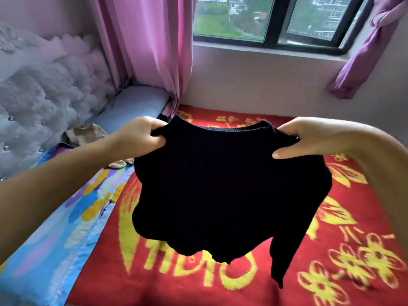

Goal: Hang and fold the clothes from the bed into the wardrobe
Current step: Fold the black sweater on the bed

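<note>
A: Where's the garment right now?

B: The black sweater [225, 184] hangs in the air between the hands, above the red blanket [331, 250] on the bed. The left hand [141, 134] pinches one shoulder, fingers curled round the knit; the right hand [309, 138] grips the other shoulder the same way. One sleeve [287, 250] dangles below the right hand; the other sleeve I can't make out.

A: So what makes this step go well?

B: I'd say keep both shoulders level and taut so the neckline stays straight, then lower it flat onto the blanket below the hands before folding, or carry it by the shoulders for hanging. The loose sleeve could bunch underneath, so spread it first.

A: Anything else left?

B: A beige garment [86, 134] lies beyond the left hand, near the headboard [44, 96].
</note>
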`<state>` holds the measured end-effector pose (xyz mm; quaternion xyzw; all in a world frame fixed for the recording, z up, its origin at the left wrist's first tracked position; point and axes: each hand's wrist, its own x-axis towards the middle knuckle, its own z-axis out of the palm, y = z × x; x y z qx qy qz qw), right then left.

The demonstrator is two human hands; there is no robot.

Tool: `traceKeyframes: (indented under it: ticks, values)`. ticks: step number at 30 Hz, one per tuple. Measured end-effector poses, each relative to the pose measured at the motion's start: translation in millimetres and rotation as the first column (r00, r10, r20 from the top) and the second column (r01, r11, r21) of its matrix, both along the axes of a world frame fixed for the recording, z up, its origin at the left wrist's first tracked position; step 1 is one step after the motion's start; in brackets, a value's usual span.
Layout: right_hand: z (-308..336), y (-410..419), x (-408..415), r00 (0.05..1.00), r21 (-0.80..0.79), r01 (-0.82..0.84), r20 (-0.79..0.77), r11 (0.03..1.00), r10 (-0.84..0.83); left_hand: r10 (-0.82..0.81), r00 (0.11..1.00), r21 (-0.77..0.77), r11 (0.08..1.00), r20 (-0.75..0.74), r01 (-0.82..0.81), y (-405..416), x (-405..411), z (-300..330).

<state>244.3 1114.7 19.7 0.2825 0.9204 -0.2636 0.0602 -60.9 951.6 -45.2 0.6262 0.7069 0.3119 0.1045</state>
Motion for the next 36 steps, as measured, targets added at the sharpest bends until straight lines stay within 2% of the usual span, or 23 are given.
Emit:
traceKeyframes:
  ticks: [2, 4, 7, 9, 11, 13, 16, 18, 20, 22, 24, 27, 28, 29, 30, 31, 33, 34, 35, 36]
  values:
    - [-5, 14, 8, 0.996, 0.061, 0.038, 0.082, 0.997, -0.043, 0.006, 0.996, 0.030, 1.000, 0.085, -0.009, 9, 7, -1]
    - [-16, 35, 12, 0.990, 0.115, 0.085, 0.103, 0.990, -0.097, -0.014, 0.996, 0.024, 1.000, 0.082, 0.012, 23, 8, -7]
    - [-45, 78, 6, 0.982, 0.298, 0.174, 0.024, 0.939, -0.189, -0.055, 0.982, -0.032, 0.998, -0.183, 0.050, 59, -2, -18]
    - [-55, 104, -2, 0.970, 0.402, 0.243, -0.118, 0.883, -0.214, -0.009, 0.925, -0.044, 0.999, -0.379, -0.008, 90, -16, -15]
    - [-46, 123, -7, 0.944, 0.497, 0.304, -0.273, 0.813, -0.185, 0.096, 0.863, 0.056, 0.995, -0.495, -0.079, 116, -30, 1]
    - [-23, 137, -9, 0.923, 0.620, 0.324, -0.371, 0.715, -0.097, 0.187, 0.817, 0.200, 0.976, -0.545, -0.089, 131, -38, 26]
    - [7, 148, -9, 0.898, 0.745, 0.302, -0.431, 0.595, 0.084, 0.246, 0.774, 0.421, 0.907, -0.583, 0.029, 137, -47, 56]
    - [8, 144, -5, 0.885, 0.760, 0.289, -0.444, 0.583, 0.142, 0.220, 0.749, 0.473, 0.870, -0.625, 0.139, 135, -54, 61]
    - [-9, 130, -1, 0.888, 0.729, 0.227, -0.428, 0.646, 0.171, 0.158, 0.707, 0.442, 0.865, -0.689, 0.238, 129, -56, 44]
    - [-48, 114, 1, 0.908, 0.693, 0.126, -0.369, 0.710, 0.199, 0.064, 0.685, 0.363, 0.881, -0.726, 0.303, 117, -57, 0]
    - [-110, 96, 3, 0.942, 0.687, 0.016, -0.254, 0.726, 0.219, -0.101, 0.712, 0.229, 0.908, -0.695, 0.352, 94, -51, -68]
    - [-236, 63, 15, 0.988, 0.574, -0.095, -0.048, 0.814, 0.149, -0.309, 0.732, -0.057, 0.936, -0.607, 0.348, 52, -30, -201]
    - [-290, 54, 17, 0.990, 0.487, -0.144, 0.074, 0.862, 0.123, -0.385, 0.730, -0.185, 0.921, -0.565, 0.342, 38, -23, -251]
    - [-337, 44, 18, 0.973, 0.389, -0.190, 0.195, 0.902, 0.121, -0.464, 0.725, -0.381, 0.877, -0.509, 0.293, 24, -16, -297]
    - [-374, 28, 17, 0.947, 0.309, -0.216, 0.298, 0.926, 0.121, -0.499, 0.769, -0.545, 0.804, -0.399, 0.238, 12, -8, -338]
    - [-407, 10, 15, 0.925, 0.278, -0.239, 0.355, 0.930, 0.131, -0.510, 0.791, -0.643, 0.738, -0.337, 0.202, 0, 2, -372]
    - [-457, -22, 12, 0.881, 0.124, -0.150, 0.466, 0.981, 0.076, -0.563, 0.770, -0.724, 0.660, -0.299, 0.201, -25, 21, -423]
    - [-481, -36, 14, 0.831, 0.040, -0.163, 0.543, 0.986, 0.115, -0.580, 0.771, -0.787, 0.592, -0.265, 0.175, -33, 30, -443]
    - [-499, -48, 17, 0.800, -0.041, -0.145, 0.583, 0.989, 0.142, -0.632, 0.755, -0.847, 0.487, -0.173, 0.214, -43, 36, -463]
    - [-508, -56, 20, 0.781, -0.095, -0.097, 0.609, 0.991, 0.135, -0.626, 0.773, -0.869, 0.436, -0.105, 0.235, -48, 38, -469]
